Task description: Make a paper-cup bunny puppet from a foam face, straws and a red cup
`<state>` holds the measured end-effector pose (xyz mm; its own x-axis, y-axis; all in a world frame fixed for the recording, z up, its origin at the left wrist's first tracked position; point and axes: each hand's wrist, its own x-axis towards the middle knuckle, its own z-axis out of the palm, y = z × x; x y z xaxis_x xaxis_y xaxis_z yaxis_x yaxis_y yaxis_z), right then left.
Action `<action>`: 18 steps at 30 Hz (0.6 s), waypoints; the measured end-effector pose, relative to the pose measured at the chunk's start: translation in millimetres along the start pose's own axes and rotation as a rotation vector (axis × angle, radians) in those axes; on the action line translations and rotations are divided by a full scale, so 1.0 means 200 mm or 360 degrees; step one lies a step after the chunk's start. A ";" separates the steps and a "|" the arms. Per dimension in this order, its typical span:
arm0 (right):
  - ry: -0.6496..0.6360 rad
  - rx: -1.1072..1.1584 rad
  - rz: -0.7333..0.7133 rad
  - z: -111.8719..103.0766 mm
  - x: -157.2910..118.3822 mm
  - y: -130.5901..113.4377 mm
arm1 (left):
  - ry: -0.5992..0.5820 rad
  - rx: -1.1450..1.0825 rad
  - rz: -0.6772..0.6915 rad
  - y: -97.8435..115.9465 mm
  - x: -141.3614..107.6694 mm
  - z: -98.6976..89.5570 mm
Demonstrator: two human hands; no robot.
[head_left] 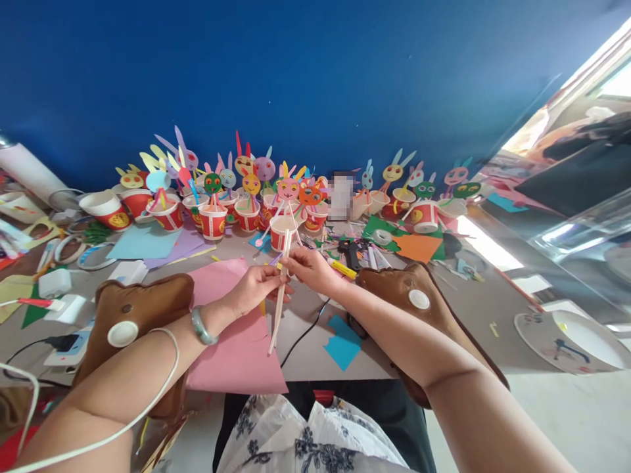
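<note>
Right, across the far side of the table [310, 363], rows of printed cups [213, 223] stand left to right, many bearing paper-faced figures [287, 188] that look complete. Near left, the pink sheet [221, 364] lies flat. Over the middle, left hand [256, 289] and right hand [310, 268] both pinch pale strips [279, 312], fingertips closed narrow; these carry no visible face, so this piece seems far from finished.
</note>
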<state>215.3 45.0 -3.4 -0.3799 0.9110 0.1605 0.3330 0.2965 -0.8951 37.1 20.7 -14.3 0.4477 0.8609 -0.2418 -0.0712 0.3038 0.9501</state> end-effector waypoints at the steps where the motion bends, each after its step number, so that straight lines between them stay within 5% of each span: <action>1: 0.0058 -0.0133 -0.0042 -0.03 0.01 -0.02 | -0.0005 0.0004 0.0006 0.00 0.00 0.00; 4: 0.0351 -0.0645 -0.0120 -0.17 0.03 -0.07 | -0.0013 0.0022 0.0044 0.00 0.00 -0.01; 7: 0.0594 -0.1412 0.0087 -0.37 0.09 -0.06 | -0.0022 0.0018 0.0060 0.00 0.00 -0.01; 11: 0.0057 -0.2034 0.0691 -0.61 0.21 0.05 | -0.0056 0.0007 0.0042 0.00 0.00 -0.01; 18: -0.0373 -0.2068 0.0687 -0.69 0.34 0.29 | -0.0069 -0.0068 -0.0002 0.00 0.00 -0.02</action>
<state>327.6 164.2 13.6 -0.1340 0.9673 -0.2153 0.9659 0.1760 0.1898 34.5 22.3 -15.7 0.4858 0.8423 -0.2334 -0.1079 0.3228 0.9403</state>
